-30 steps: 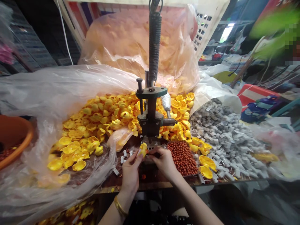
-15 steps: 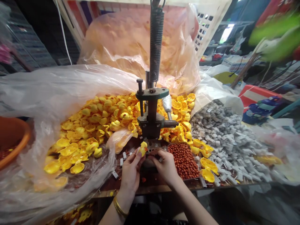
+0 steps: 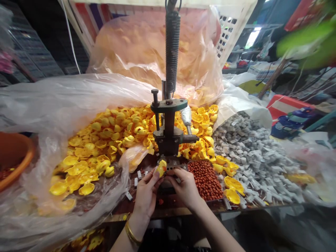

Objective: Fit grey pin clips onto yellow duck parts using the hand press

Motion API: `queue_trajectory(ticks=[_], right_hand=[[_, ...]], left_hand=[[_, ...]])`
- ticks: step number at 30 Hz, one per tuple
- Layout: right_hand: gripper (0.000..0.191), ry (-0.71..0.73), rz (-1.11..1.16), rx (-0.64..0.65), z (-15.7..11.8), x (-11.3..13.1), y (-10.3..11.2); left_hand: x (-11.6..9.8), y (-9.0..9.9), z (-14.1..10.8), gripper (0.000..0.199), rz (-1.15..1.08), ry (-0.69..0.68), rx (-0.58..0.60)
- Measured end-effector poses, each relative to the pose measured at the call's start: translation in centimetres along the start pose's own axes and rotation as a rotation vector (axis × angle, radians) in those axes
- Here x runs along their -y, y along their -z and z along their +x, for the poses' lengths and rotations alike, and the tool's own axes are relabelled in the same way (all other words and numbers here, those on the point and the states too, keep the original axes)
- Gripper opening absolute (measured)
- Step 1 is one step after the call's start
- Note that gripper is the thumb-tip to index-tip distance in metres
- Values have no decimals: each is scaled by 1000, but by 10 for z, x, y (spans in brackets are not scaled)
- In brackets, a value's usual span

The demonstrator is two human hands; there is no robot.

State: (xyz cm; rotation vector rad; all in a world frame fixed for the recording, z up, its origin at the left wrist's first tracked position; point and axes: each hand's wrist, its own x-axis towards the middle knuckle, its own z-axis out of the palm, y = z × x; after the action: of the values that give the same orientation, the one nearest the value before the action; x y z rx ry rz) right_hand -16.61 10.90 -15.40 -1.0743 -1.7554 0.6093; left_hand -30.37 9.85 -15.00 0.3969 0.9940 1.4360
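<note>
Between the thumb and fingers of my left hand (image 3: 146, 196) is a small yellow plastic piece (image 3: 162, 167) with an orange spot on its side. It is held just in front of the base of a hand press (image 3: 169, 136). My right hand (image 3: 186, 185) is closed in a pinch close beside that piece, near the press base. Whatever its fingertips grip is too small or hidden to make out. Just to the right of this hand lies a tray of small reddish-brown beads (image 3: 206, 180).
Yellow plastic shells (image 3: 105, 133) are heaped behind and left of the press. Grey blocks with thin metal pins (image 3: 249, 157) pile up at right. Clear plastic sheeting (image 3: 52, 101) drapes the left side. An orange tub (image 3: 26, 157) stands at far left.
The yellow piece has turned slightly in my left fingers, and its orange spot shows more. My right hand stays pinched in nearly the same place. The whole view has shifted a little.
</note>
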Motion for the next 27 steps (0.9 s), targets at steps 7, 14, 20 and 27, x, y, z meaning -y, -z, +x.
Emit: queue_trajectory(ticks=[7, 14, 20, 27], right_hand=[[5, -29, -378, 84, 12, -7, -6], [13, -284, -489, -95, 49, -37, 37], [43, -375, 209, -252, 196, -3, 107], [32, 150, 254, -388, 141, 104, 116]], left_hand=[[6, 11, 18, 40, 412, -211, 54], [4, 11, 61, 29, 827, -433, 236], [-3, 9, 62, 15, 968, -498, 392], [-4, 11, 60, 11, 1010, -519, 412]])
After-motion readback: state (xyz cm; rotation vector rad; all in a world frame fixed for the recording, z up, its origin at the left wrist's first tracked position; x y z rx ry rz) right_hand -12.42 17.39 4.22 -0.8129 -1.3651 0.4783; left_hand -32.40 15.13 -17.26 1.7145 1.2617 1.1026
